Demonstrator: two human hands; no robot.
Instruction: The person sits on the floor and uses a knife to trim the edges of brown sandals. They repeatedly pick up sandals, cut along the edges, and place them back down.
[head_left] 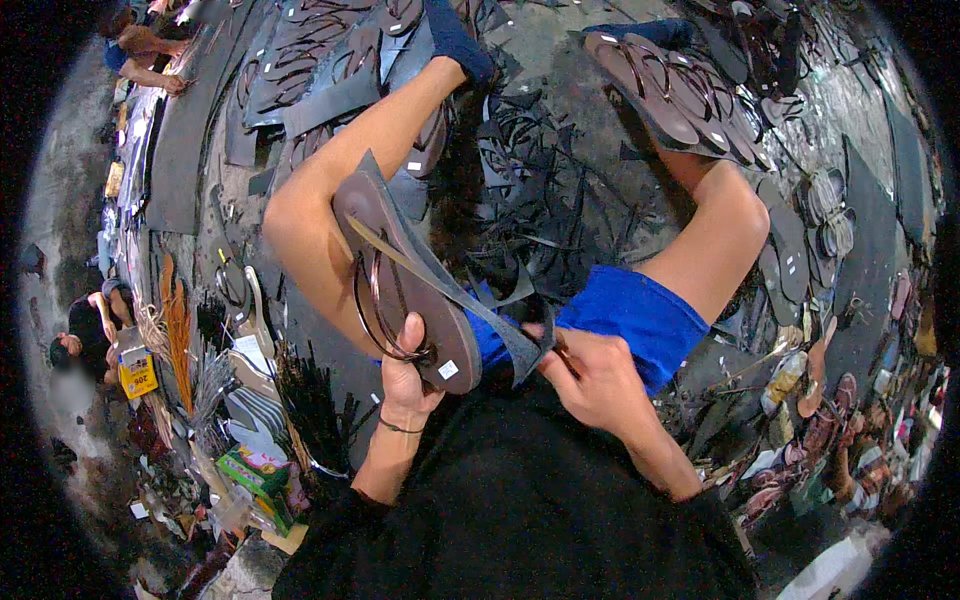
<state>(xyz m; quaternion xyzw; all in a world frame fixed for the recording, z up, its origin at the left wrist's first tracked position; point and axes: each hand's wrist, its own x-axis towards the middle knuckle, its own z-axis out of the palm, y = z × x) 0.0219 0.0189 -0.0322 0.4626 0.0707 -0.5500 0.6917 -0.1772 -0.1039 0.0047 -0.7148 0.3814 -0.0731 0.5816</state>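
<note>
My left hand [407,378] grips a brown sandal [430,300] by its heel end, thumb on top beside the glossy dark straps. A small white sticker sits near the heel. Along the sandal's right edge, a dark grey strip of sole sheet [455,287] stands away from the sole, its cut edge pale brown. My right hand [598,378] is closed on the lower end of this strip, just right of the heel. Whether a blade is also inside that hand is hidden. The sandal is tilted over my lap, toe pointing away.
Dark offcuts [530,190] lie heaped between my legs. Finished sandals [670,90] rest by my right foot, and more sandals [310,50] on sheets by my left. A yellow box [137,372] and a green package [255,478] are at left. Other people sit at the far left.
</note>
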